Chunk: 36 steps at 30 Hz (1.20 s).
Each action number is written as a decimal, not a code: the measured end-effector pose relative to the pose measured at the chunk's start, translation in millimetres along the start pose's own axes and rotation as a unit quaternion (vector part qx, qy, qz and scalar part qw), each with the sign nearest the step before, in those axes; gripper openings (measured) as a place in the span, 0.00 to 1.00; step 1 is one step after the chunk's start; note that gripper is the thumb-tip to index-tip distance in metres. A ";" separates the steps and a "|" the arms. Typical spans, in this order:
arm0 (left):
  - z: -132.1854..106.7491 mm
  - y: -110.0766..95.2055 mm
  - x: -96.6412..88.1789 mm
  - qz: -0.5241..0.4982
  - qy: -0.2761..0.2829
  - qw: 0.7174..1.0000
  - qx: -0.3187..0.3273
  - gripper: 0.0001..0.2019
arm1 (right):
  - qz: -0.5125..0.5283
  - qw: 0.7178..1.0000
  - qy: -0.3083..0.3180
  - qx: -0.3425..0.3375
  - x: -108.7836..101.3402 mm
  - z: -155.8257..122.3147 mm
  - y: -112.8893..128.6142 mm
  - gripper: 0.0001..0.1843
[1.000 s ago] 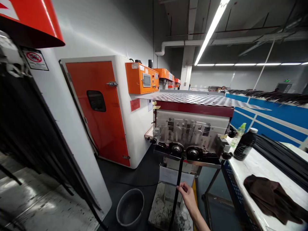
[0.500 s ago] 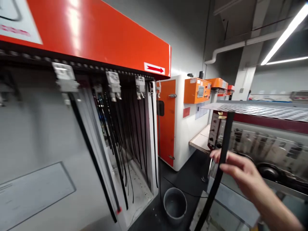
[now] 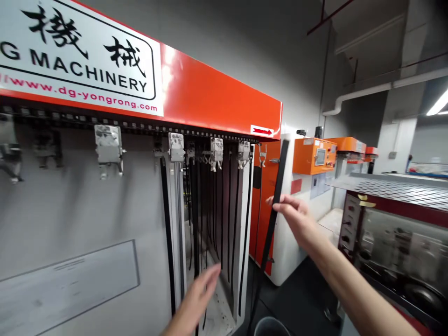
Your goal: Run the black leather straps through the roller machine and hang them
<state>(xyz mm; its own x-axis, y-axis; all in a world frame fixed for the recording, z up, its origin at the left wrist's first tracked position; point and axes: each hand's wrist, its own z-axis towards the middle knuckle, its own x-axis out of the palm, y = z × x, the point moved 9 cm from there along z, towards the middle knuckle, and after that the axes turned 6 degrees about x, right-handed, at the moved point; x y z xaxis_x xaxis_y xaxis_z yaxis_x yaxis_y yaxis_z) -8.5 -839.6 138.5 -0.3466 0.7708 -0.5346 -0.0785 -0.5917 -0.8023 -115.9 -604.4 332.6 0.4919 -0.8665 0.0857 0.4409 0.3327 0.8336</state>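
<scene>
My right hand (image 3: 293,215) pinches a long black strip (image 3: 269,242) between thumb and fingers. The strip's upper end sticks up above the fingers, and its lower length hangs toward the floor. Lower down, my left hand (image 3: 199,298) is raised with its fingers stretched out, holding nothing. It is in front of the opening of a grey machine (image 3: 80,205). Metal clips (image 3: 216,154) hang in a row from the chain under the machine's red-orange hood (image 3: 217,100). Several of them carry hanging black strips (image 3: 167,233), while a clip (image 3: 108,145) farther left holds none.
A dark grey bucket (image 3: 270,326) stands on the floor at the bottom edge. At right is a dark red machine (image 3: 350,219) with a perforated metal top (image 3: 406,189). Behind are an orange door (image 3: 265,224) and an orange control box (image 3: 310,156).
The view has turned left. My right hand has brought the black strip from beside the dark red machine toward the clips. My left hand has come into view at the bottom.
</scene>
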 end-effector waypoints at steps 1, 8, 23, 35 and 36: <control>16.3 -37.5 -20.4 -0.003 -0.030 0.998 0.053 0.19 | -0.003 1.000 0.013 0.014 7.4 -0.3 -17.3 0.08; 127.6 -274.8 -87.1 0.089 -0.155 0.945 0.274 0.33 | -0.025 0.994 0.099 0.046 38.2 10.0 -105.3 0.09; 234.7 -283.2 -89.5 -0.047 -0.123 0.984 0.120 0.18 | 0.061 0.975 0.209 0.049 56.5 74.3 -136.4 0.11; 227.7 -286.7 -84.9 -0.040 -0.125 0.985 0.110 0.20 | 0.110 0.962 0.244 0.060 70.0 102.2 -133.5 0.10; 227.2 -286.0 -84.1 -0.043 -0.121 0.986 0.110 0.20 | 0.111 0.962 0.242 0.061 70.3 103.1 -134.5 0.10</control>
<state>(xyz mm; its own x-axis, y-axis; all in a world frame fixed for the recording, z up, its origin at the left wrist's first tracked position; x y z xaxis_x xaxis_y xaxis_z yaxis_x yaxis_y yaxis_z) -169.3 -788.9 473.2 -0.5411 0.7573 -0.3657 -0.3088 -0.5834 -0.7512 -218.1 -748.5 282.7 0.8688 -0.4943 0.0289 0.2080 0.4173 0.8847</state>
